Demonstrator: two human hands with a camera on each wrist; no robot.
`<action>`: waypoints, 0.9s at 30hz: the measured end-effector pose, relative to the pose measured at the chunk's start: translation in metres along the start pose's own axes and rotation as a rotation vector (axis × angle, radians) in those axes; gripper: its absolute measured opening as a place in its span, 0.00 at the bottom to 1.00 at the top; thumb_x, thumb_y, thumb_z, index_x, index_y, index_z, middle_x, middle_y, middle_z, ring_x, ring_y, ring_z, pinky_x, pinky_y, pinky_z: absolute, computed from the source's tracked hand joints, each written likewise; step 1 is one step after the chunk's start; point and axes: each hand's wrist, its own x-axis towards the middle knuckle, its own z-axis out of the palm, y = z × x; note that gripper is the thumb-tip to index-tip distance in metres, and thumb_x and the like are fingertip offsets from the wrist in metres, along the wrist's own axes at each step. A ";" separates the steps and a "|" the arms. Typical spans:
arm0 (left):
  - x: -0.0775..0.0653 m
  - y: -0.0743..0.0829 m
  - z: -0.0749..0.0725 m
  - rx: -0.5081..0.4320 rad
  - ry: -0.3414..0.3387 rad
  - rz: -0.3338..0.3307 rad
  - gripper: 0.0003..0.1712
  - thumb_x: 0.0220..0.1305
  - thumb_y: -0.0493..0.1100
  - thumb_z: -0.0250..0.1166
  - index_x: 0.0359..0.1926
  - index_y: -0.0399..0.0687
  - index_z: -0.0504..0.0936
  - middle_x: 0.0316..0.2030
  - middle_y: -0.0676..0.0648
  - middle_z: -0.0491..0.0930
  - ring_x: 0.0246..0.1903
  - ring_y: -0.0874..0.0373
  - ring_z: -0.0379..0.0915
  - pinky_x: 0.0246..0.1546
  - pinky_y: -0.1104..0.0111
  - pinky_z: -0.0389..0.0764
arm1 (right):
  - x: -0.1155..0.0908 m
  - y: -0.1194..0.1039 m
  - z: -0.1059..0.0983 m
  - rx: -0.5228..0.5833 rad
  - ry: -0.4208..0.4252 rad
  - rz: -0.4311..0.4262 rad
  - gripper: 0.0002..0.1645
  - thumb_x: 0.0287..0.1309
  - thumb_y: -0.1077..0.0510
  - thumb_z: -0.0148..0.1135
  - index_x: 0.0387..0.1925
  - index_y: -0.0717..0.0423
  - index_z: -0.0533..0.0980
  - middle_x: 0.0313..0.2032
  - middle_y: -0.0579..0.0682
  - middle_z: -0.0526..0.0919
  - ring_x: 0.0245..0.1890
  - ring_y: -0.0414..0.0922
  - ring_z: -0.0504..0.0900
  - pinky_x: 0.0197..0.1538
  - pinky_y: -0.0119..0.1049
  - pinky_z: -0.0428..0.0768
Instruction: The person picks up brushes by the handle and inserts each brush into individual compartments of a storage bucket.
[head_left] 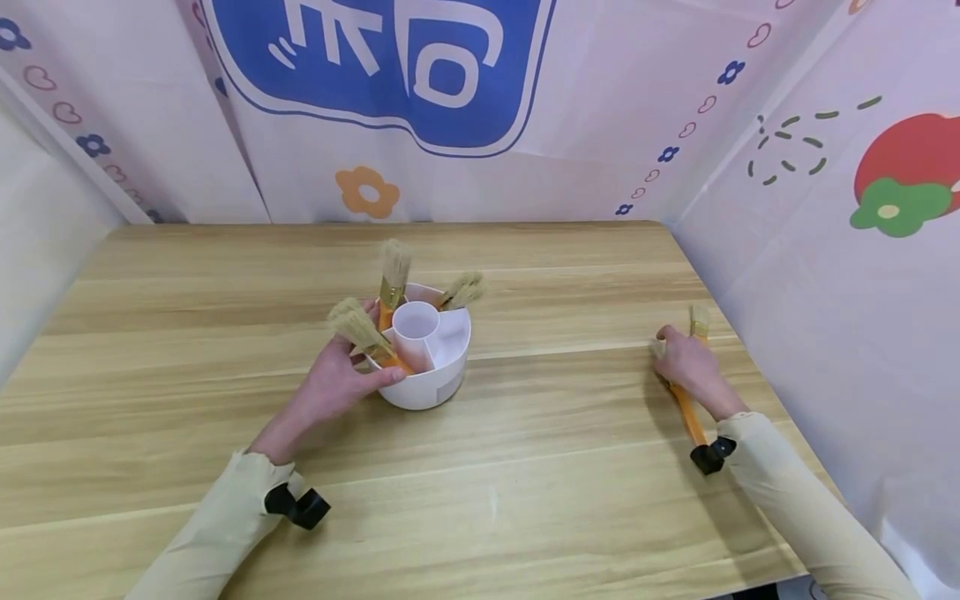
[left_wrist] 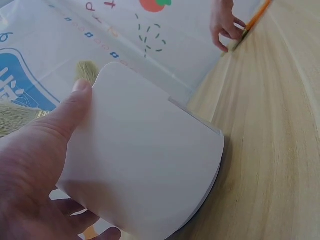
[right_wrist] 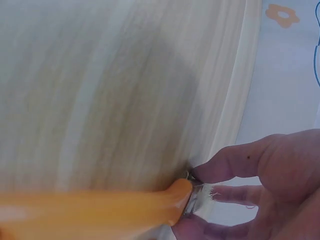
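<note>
A white round desk organizer (head_left: 429, 392) with divided compartments and a central cup stands on the table. Three paintbrushes with pale bristles lean out of it: one at the near left (head_left: 358, 329), one at the back (head_left: 394, 271) and one at the far right (head_left: 461, 290). My left hand (head_left: 337, 383) grips its left side, the thumb (left_wrist: 72, 107) against the outer wall. Over at the table's right side, my right hand (head_left: 690, 367) pinches an orange-handled paintbrush (right_wrist: 100, 212) at its metal ferrule. Another paintbrush (head_left: 699, 321) shows just beyond that hand, partly covered by it.
The wood-grain table (head_left: 525, 467) meets a printed back wall (head_left: 585, 100) and a right side wall (head_left: 810, 317), which runs close beside the right hand. Black wrist cameras (head_left: 307, 508) sit on both cuffs.
</note>
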 end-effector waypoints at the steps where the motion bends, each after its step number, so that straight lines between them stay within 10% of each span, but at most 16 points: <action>1: 0.000 0.000 0.000 -0.001 0.003 0.001 0.56 0.53 0.44 0.70 0.73 0.44 0.43 0.73 0.40 0.46 0.69 0.41 0.51 0.64 0.45 0.62 | 0.001 -0.001 0.000 -0.001 -0.005 -0.005 0.29 0.53 0.59 0.55 0.56 0.68 0.64 0.38 0.71 0.79 0.28 0.55 0.76 0.24 0.42 0.73; 27: -0.004 -0.001 -0.001 -0.009 0.014 -0.009 0.55 0.54 0.46 0.70 0.73 0.47 0.43 0.73 0.42 0.46 0.68 0.40 0.53 0.62 0.45 0.65 | 0.074 -0.018 -0.015 0.200 -0.076 0.044 0.29 0.52 0.63 0.50 0.56 0.73 0.62 0.41 0.67 0.73 0.24 0.46 0.76 0.24 0.33 0.80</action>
